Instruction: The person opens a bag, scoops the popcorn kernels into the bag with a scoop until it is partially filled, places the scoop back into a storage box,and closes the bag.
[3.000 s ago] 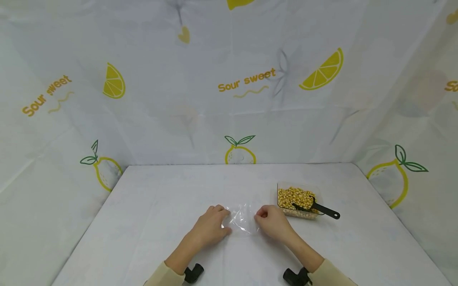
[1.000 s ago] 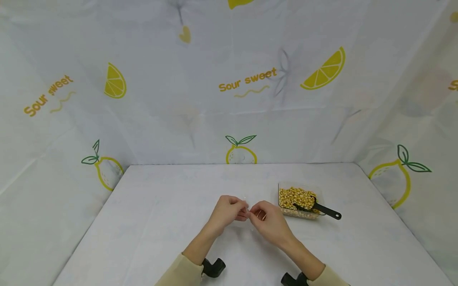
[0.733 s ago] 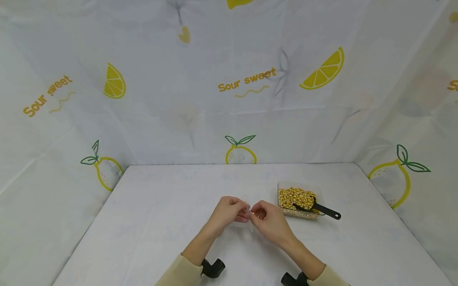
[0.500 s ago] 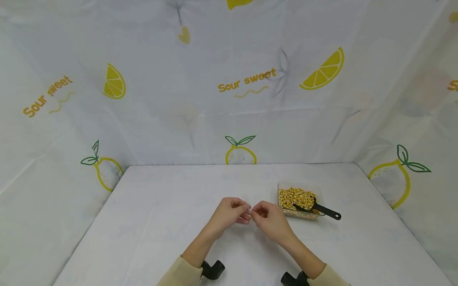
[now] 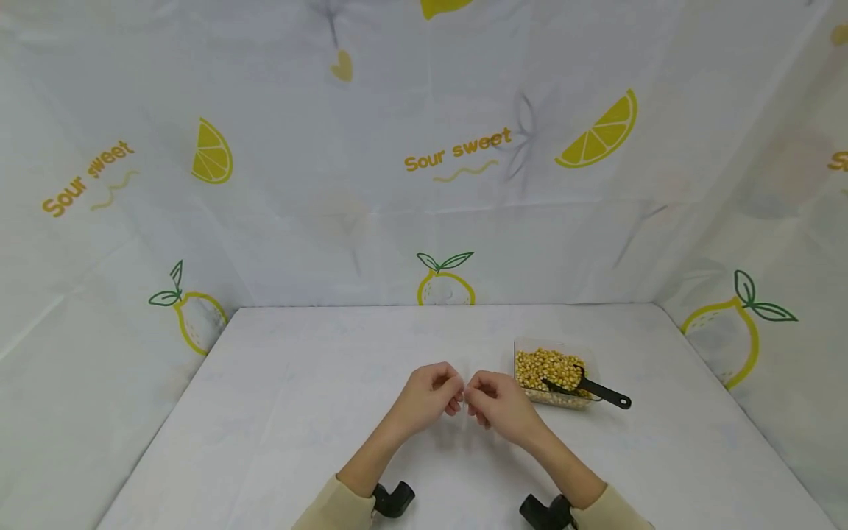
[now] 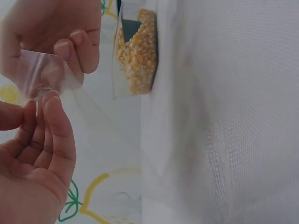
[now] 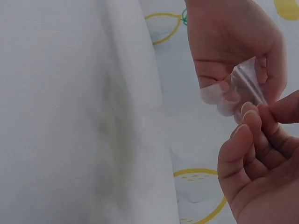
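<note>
Clear and thin, a small plastic bag (image 6: 48, 71) is hanging over the white tabletop (image 5: 291, 383) — the left hand (image 5: 426, 399) is pinching its upper edge at one side, the right hand (image 5: 506, 409) is pinching it at the other — and the loose part is drooping below both grips.
</note>
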The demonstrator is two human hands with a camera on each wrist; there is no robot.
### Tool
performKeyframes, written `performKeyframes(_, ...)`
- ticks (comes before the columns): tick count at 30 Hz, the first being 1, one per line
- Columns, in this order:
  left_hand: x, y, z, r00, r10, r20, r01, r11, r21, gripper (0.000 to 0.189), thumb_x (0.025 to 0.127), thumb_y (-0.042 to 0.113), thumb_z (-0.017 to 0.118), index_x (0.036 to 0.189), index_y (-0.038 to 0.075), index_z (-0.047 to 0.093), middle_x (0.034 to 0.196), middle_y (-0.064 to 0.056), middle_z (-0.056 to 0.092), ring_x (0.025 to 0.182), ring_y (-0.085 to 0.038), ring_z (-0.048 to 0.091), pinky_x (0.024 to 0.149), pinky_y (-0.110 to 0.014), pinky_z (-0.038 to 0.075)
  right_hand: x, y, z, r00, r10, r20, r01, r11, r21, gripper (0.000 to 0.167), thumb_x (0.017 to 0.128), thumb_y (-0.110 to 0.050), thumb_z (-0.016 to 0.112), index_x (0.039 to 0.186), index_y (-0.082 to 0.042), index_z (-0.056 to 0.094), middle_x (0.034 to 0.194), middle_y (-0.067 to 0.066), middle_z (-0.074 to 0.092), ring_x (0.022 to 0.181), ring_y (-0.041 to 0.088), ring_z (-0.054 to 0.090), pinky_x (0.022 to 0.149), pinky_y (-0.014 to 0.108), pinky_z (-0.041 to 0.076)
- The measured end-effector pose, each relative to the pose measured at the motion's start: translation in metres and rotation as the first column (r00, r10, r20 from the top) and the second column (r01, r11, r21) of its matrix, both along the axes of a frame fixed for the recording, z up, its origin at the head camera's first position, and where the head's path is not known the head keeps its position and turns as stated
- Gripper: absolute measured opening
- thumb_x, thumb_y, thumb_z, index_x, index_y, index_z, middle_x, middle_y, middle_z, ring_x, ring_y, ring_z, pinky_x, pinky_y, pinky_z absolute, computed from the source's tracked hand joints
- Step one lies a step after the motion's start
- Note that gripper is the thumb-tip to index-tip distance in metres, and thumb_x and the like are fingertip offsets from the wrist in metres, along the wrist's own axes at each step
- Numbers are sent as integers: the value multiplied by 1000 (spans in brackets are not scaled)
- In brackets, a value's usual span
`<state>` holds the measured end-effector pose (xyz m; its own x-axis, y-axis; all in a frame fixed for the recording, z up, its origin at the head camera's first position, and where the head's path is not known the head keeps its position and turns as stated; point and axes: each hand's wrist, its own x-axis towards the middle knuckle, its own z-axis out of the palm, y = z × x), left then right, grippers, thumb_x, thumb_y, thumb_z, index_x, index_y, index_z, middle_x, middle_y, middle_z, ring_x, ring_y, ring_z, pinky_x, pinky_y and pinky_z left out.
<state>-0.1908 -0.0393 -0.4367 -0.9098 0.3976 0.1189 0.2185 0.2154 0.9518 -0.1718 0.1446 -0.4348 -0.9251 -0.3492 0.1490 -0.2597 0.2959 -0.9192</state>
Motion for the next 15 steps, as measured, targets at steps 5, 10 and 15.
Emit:
performKeyframes(5, 1, 0, 3, 998, -22, -62, 24, 999, 30, 27, 107, 17, 51, 86, 4, 61, 69, -3, 59, 62, -12, 57, 63, -42, 55, -5, 2, 4, 995, 96, -34, -99, 990, -102, 23, 102, -4, 51, 81, 2, 58, 67, 11, 57, 51, 14, 50, 48, 33, 49)
performKeyframes(10, 1, 1, 5, 993, -74, -95, 87, 987, 133, 31, 110, 17, 44, 88, -2, 56, 72, -7, 56, 63, -11, 53, 59, -28, 49, -7, 1, 7, 989, 148, 7, -142, 956, -257, 28, 105, -8, 48, 82, 7, 51, 69, 2, 54, 55, 10, 49, 51, 28, 47)
performKeyframes(15, 1, 4, 7, 987, -121, -107, 142, 964, 223, 33, 111, 14, 38, 89, -6, 52, 75, -10, 57, 64, -10, 54, 59, -22, 49, -6, 0, 7, 978, 204, 42, -173, 908, -383, 31, 107, -11, 44, 84, 10, 44, 71, -3, 54, 59, 7, 49, 55, 24, 45)
